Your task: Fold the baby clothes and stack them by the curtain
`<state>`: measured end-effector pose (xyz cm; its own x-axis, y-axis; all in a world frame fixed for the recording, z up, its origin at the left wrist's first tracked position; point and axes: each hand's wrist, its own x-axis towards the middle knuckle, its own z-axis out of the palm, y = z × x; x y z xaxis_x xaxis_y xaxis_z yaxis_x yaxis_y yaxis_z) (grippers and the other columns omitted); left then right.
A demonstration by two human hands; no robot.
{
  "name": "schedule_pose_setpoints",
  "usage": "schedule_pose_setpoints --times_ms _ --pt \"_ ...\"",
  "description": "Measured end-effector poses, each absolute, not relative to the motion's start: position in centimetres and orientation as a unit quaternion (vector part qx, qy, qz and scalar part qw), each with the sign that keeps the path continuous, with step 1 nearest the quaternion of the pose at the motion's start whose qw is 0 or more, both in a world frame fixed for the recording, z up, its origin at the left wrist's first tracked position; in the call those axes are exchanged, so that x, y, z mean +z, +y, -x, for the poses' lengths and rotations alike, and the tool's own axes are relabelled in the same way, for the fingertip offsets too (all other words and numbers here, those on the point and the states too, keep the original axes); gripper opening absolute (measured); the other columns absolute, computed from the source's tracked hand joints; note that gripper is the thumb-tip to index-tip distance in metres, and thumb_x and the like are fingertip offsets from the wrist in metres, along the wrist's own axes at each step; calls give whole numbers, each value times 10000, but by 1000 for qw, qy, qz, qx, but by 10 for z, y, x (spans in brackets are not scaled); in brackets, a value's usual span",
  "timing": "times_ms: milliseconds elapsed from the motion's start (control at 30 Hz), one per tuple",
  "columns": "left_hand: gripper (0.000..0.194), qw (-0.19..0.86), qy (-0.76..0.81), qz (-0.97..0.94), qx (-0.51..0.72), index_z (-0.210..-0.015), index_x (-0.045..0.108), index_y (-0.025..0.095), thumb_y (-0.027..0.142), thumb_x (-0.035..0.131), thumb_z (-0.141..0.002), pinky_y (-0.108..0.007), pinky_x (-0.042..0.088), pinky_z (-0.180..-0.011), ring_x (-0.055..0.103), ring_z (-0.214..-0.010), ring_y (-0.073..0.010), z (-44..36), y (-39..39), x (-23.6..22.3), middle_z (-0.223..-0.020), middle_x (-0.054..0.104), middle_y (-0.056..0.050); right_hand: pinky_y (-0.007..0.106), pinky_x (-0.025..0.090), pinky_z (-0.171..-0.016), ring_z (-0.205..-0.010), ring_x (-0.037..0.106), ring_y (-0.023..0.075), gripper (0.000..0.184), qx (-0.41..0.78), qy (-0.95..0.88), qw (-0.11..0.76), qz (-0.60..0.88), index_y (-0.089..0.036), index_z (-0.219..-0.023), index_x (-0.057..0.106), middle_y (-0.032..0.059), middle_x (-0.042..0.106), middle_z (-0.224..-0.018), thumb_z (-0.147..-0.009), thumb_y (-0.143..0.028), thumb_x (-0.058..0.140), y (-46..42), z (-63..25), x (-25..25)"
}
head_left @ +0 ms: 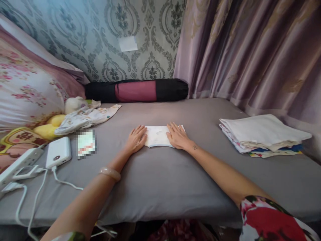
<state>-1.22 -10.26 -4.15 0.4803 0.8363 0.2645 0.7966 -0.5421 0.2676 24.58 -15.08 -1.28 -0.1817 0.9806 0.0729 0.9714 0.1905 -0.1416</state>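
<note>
A smooth grey sheet (150, 180), faintly creased, spreads under and all around the small folded white cloth. Beyond that cloth stands matte wallpaper (97, 40) with dark scrolling medallions; beyond and to its right, a satiny mauve curtain (225, 50) falls in deep vertical pleats. Far to the cloth's left bulges a plump pillow (27, 87) printed with pink blossoms. Directly behind the cloth, at the wall, lies a long cylindrical bag (136, 91), black with a maroon middle band. Well to its right sits a squarish stack of folded fabric (263, 132), creamy on top, with coloured edges beneath. Left of it and slightly behind lies a crumpled printed garment (85, 118).

The folded white cloth (156, 136) itself is a flat, soft rectangle with a faint print, lying between the two hands. The left hand (136, 138) rests palm down at its left edge, fingers extended and touching it; the right hand (176, 134) presses flat over its right end, fingers outstretched. Neither grips anything.
</note>
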Motion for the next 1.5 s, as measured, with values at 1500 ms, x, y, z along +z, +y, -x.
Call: schedule_pose_setpoints --times_ms 1500 --pt "502 108 513 -804 281 -1399 384 147 352 285 -951 -418 296 -1137 380 -1364 -222 19 -84 -59 -1424 485 -124 460 135 -1159 -1411 277 261 582 7 -797 101 596 -25 -1448 369 163 376 -1506 -967 -329 246 -128 -161 -26"
